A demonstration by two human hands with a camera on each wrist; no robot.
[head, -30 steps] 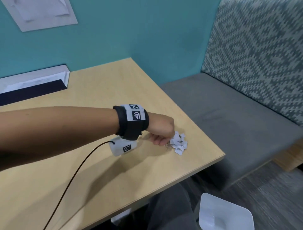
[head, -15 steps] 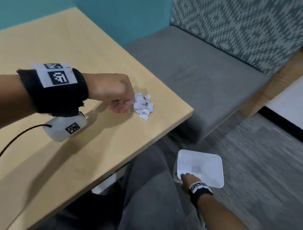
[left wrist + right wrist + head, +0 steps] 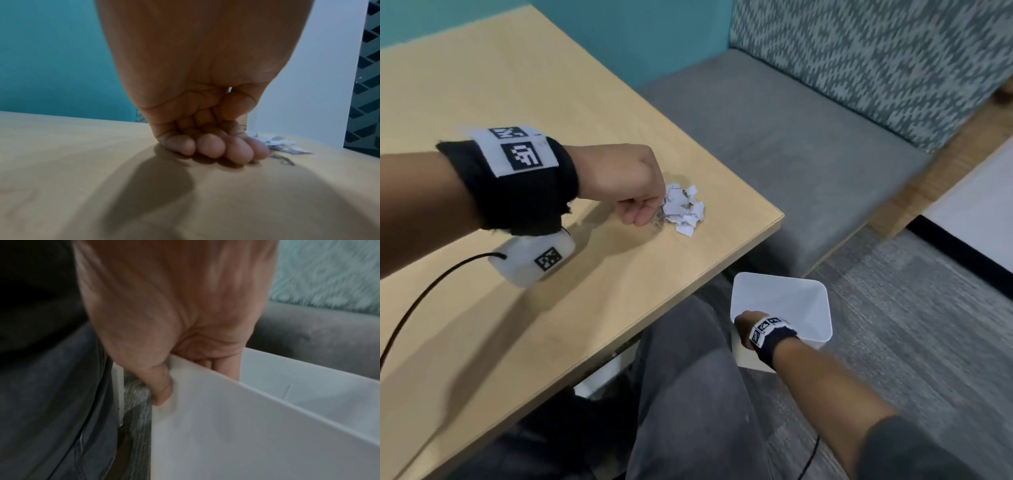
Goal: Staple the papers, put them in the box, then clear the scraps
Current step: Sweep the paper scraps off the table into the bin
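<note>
Scraps [image 3: 684, 212]: a loose heap of torn paper near the right edge of the bench [image 3: 524, 102], with bent staples [image 3: 659, 222] just beside it. My right hand [image 3: 744, 325] is clamped on the near rim of the white bin [image 3: 804, 308], below the bench edge. My left hand [image 3: 625, 181] rests beside the heap, fingers [image 3: 213, 148] curled together, holding nothing. Judgement: the scraps are light and scatter easily; sweep them from behind rather than pinch.

Head view downward; wrist views close, fingerward
</note>
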